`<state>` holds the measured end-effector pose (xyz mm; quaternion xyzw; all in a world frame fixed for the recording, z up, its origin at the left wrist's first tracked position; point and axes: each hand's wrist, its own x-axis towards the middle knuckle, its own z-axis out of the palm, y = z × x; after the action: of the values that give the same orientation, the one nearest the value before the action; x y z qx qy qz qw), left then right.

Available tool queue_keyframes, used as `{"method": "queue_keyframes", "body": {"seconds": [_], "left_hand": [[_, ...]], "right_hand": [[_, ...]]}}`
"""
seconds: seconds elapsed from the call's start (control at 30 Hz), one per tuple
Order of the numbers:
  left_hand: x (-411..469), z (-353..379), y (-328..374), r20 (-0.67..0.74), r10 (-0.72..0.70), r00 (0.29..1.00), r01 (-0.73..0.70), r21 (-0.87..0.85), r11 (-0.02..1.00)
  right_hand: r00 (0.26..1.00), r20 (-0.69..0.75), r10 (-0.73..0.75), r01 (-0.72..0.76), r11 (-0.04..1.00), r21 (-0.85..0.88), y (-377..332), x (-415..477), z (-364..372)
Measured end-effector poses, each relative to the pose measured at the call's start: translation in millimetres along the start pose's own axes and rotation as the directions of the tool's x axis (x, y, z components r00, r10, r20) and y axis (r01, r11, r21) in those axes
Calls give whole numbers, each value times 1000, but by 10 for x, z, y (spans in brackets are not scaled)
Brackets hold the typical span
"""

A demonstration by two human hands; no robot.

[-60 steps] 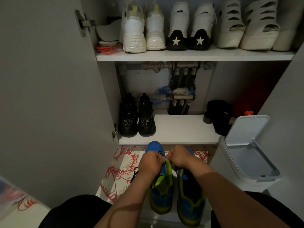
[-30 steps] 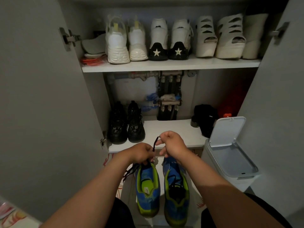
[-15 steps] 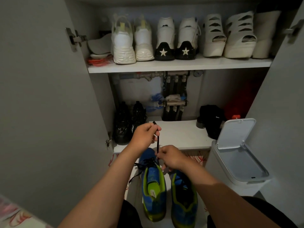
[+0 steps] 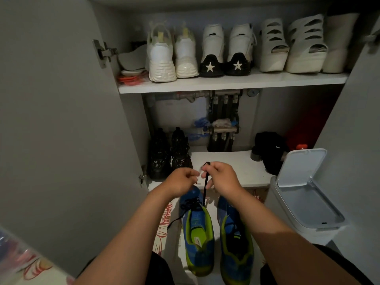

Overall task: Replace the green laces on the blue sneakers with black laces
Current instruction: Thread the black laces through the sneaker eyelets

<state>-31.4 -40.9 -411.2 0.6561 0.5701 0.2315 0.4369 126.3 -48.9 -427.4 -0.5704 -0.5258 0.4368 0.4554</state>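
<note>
One sneaker on the floor has a black lace part-threaded; no green laces in sight. Right hand grip pinches the lace end, taut. Left hand curled beside it, can't tell its grip. Other sneaker: lacing too dark to judge.

Overall level: dim indoor light, muted colours, fine grain in the dark areas.
Brightest: the white shoes and upper shelf well above the fingers; the lower shelf just behind them is pale.
Darkest: the recess behind and right of the fingers; the black boots to their left lose nearly all detail.
Shadows: the fingers are lit, and the forearms darken toward the camera.
Contrast: the black lace below the fingers shows as a thin dark line.
Distortion: the cabinet doors far to either side lean outward.
Blur: the corner far below-left is smeared.
</note>
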Motion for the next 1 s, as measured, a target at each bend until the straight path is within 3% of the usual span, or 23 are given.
{"method": "queue_keyframes", "body": {"seconds": [0.2,0.3,0.43,0.6,0.77,0.9,1.0], "left_hand": [[-18,126,-19,199,-3,980,-13,79,997],[-1,207,0,210,24,977,-43,89,995],[13,217,56,31,99,995,-97,-62,993],[-14,134,147,-82,17,996,-50,-420,906],[-68,84,159,-88,-20,996,-28,-509,860],[-87,5,164,-146,-41,988,-43,-531,846],[-97,-123,120,-160,-85,983,-24,-583,812]], "right_hand": [[990,-29,-137,140,975,174,-202,-60,-70],[976,-104,-190,206,963,176,-200,-48,-87],[982,-143,-127,128,992,-6,-91,-14,-99],[990,40,134,-116,948,-296,121,-27,-58],[928,339,155,-6,916,-402,213,-105,48],[954,260,149,-5,875,-483,254,-86,10],[939,279,204,48,722,-691,255,-50,-50]]}}
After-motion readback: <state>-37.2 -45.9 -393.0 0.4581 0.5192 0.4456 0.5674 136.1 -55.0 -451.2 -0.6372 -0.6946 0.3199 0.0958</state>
